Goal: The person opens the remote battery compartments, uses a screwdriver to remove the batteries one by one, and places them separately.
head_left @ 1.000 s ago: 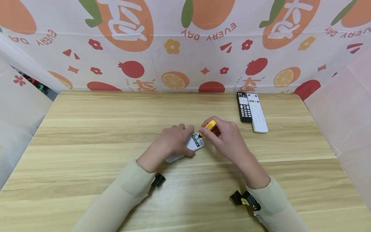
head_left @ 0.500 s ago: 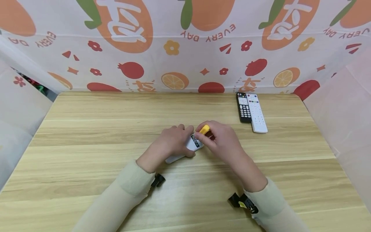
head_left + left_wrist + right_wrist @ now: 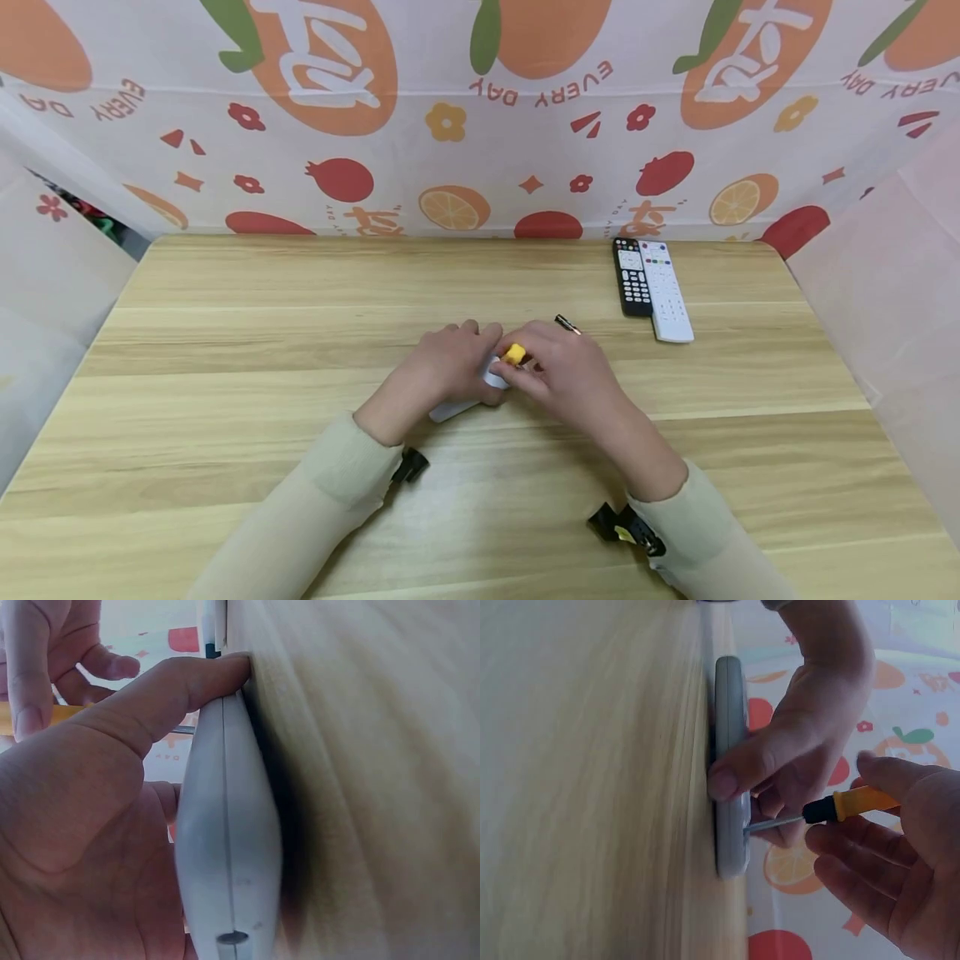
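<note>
A white remote control [image 3: 453, 410] lies back up on the table, much of it hidden under the hands. Its edge [image 3: 229, 825] runs through the left wrist view. My left hand [image 3: 452, 362] grips it across the sides, thumb along the near edge and fingers at the far one. Over its right end, my right hand [image 3: 570, 371] pinches the yellow handle of a screwdriver [image 3: 862, 802]. In the right wrist view the metal shaft meets the remote's upper face. A small dark battery with a coppery end [image 3: 567, 324] shows just beyond my right knuckles.
Side by side at the back right lie a black remote [image 3: 634, 287] and a longer white remote [image 3: 666, 296]. A fruit-patterned cloth [image 3: 480, 150] hangs behind the wooden table [image 3: 300, 292]. Plain pale sheets flank it on both sides.
My right hand has moved left and slightly nearer with the screwdriver, now covering the open battery compartment seen before. A battery has appeared beyond the right hand. My left hand has stayed put.
</note>
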Demonstrator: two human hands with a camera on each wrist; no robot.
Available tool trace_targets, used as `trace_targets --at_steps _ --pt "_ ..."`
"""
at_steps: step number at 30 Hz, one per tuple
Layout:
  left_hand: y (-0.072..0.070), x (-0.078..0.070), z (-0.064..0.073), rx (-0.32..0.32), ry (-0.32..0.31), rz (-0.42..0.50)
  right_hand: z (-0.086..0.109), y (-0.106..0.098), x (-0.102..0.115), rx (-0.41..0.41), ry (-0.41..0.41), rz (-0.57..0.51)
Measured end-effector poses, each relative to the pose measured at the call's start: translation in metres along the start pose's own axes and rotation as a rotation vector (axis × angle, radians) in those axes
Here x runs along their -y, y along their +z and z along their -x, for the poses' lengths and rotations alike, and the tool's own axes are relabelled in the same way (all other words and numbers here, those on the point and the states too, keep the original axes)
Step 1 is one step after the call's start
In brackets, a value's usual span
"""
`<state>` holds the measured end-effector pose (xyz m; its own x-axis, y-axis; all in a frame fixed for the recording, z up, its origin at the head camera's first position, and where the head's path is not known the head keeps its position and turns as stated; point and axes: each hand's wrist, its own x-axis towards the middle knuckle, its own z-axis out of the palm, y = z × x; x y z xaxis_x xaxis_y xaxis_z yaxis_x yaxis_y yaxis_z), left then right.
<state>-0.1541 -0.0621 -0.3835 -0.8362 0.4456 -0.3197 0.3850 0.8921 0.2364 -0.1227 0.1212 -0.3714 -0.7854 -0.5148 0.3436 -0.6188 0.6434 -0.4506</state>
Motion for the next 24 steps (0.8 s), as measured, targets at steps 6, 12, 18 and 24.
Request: trace_targets --at_steps 6,12,18,24 --pt "0.0009 0.0005 0.0007 0.004 0.009 0.008 0.0019 0.0006 0.0043 0.019 -0.107 0.075" --pt "0.0021 0.0007 -0.0004 -0.001 0.025 -0.014 0.0021 0.0030 0.0065 0.044 -0.199 0.076" --pt "0.0023 0.0003 -0.0006 -0.007 0.018 -0.004 0.0034 0.0039 0.0080 0.024 -0.205 0.060" --pt "0.0026 -0.0002 -0.0001 -0.008 0.016 -0.005 0.0048 0.0059 0.0096 0.043 -0.267 0.129"
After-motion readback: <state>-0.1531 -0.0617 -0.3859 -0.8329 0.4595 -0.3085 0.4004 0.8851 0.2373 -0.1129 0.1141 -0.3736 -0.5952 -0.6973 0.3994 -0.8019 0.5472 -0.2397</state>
